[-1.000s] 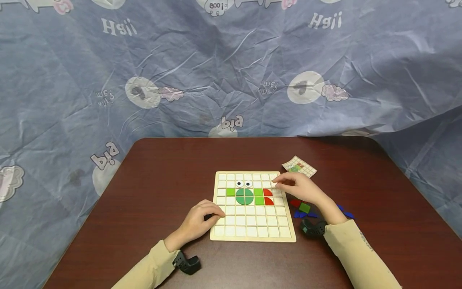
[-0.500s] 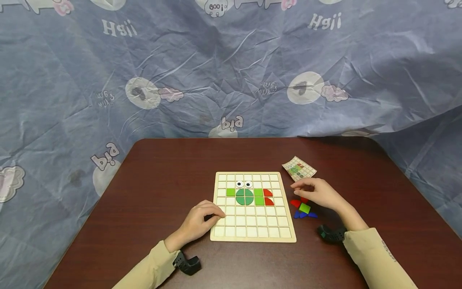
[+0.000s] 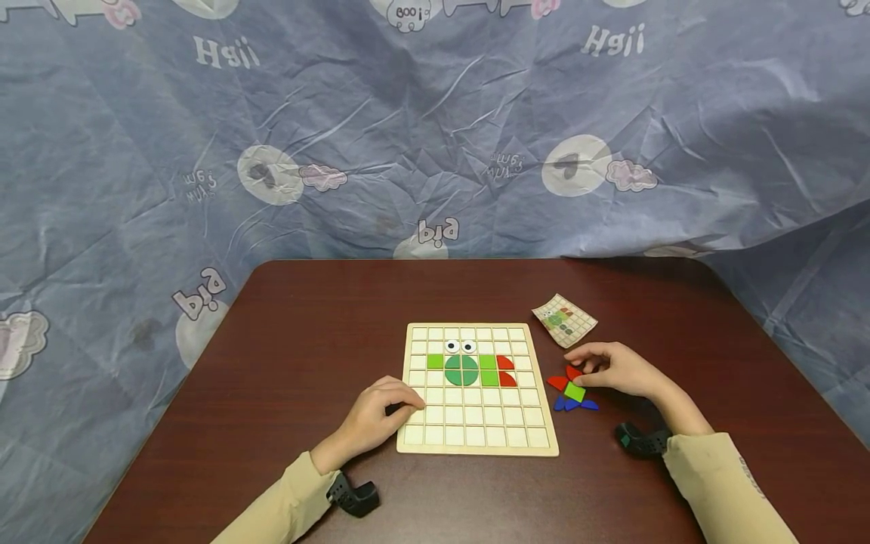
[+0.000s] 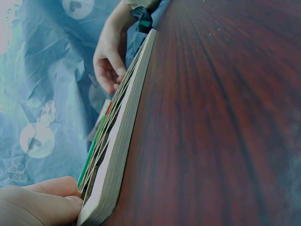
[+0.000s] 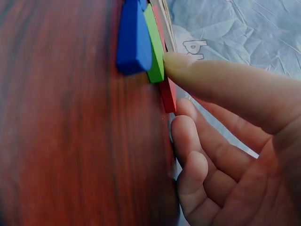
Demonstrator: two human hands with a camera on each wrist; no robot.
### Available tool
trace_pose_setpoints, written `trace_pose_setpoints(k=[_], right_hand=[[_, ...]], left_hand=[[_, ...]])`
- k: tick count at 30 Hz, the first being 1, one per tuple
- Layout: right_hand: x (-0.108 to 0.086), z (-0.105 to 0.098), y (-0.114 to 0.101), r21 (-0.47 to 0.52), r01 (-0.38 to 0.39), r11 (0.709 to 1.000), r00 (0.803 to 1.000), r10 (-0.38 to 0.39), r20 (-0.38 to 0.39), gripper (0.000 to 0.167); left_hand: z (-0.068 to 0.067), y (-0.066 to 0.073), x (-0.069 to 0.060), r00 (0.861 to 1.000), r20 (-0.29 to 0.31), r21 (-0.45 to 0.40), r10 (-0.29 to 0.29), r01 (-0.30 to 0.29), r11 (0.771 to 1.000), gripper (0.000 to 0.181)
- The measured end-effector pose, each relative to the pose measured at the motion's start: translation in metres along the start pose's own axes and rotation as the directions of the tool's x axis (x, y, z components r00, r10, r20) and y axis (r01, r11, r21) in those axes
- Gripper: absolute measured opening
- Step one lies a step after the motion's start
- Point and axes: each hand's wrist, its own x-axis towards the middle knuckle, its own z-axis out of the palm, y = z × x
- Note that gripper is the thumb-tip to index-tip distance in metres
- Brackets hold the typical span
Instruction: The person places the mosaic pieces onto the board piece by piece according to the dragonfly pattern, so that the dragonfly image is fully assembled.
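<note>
A pale wooden grid board (image 3: 474, 436) lies on the table, bearing green squares, a dark green circle of quarter pieces (image 3: 461, 370), two eye discs (image 3: 460, 347) and two red quarter pieces (image 3: 506, 370). My left hand (image 3: 374, 414) rests its fingertips on the board's left edge, thumb and forefinger close together. Right of the board, my right hand (image 3: 620, 370) reaches over the loose pieces, thumb and forefinger apart around a red piece (image 3: 574, 372). Its thumb tip is at the green square (image 5: 153, 47) in the right wrist view; whether it presses a piece is unclear.
Another red piece (image 3: 557, 383) and several blue pieces (image 3: 571, 405) lie around the green square. A small picture card (image 3: 565, 321) with a similar pattern lies behind them. A patterned blue cloth (image 3: 435, 136) hangs behind the dark wooden table (image 3: 326, 317).
My right hand has left the board's upper right part and moved right and down to the loose pieces. My left hand has stayed in place.
</note>
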Motion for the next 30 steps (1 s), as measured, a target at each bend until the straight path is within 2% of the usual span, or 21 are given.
trace_pose_setpoints(k=[7, 15, 22, 30], right_hand=[[0.0002, -0.0013, 0.0014, -0.025, 0.026, 0.999, 0.999, -0.025, 0.033, 0.034], [0.0010, 0.0004, 0.0000, -0.086, 0.077, 0.993, 0.997, -0.076, 0.016, 0.038], [0.0022, 0.0030, 0.0010, -0.115, 0.024, 0.993, 1.000, -0.026, -0.013, 0.035], [0.0022, 0.0025, -0.0015, -0.077, 0.003, 0.997, 1.000, -0.005, -0.018, 0.029]], left_hand=[[0.0000, -0.0003, 0.0001, 1.000, -0.008, -0.008, 0.005, -0.005, 1.000, 0.013], [-0.0009, 0.0014, 0.0010, 1.000, -0.006, -0.013, 0.007, -0.007, 1.000, 0.015], [-0.0009, 0.0015, 0.0012, 1.000, -0.011, -0.004, 0.011, -0.011, 1.000, 0.016], [-0.0001, 0.0008, 0.0005, 1.000, -0.010, -0.004, 0.005, -0.005, 1.000, 0.015]])
